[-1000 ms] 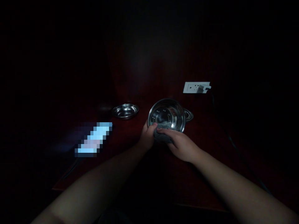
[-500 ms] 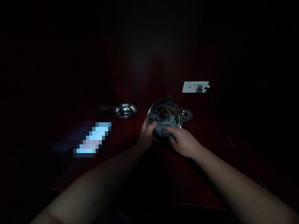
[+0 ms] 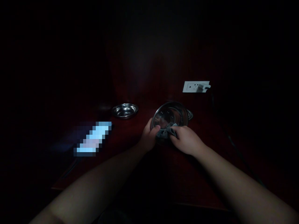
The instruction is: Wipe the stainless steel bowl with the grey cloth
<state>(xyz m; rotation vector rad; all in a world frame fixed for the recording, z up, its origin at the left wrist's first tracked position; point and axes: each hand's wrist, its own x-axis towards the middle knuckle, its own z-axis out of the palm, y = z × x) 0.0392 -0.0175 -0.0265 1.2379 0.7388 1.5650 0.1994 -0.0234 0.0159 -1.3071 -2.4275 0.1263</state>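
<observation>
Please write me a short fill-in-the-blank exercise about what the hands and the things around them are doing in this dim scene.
1. The left hand grips the rim of a steel ____.
2. The right hand presses a grey ____ against the near rim of that bowl.
3. A second, shallower steel dish lies to the ____ of the held bowl.
4. Beyond the bowl, a plug sits in a white ____ on the dark red table.

Missing words: bowl; cloth; left; socket

the room is very dark, lit only over a dark red wooden bench (image 3: 144,77). a white power socket (image 3: 195,86) lies on it, a black cable (image 3: 233,146) trailing toward the near right edge.
</observation>
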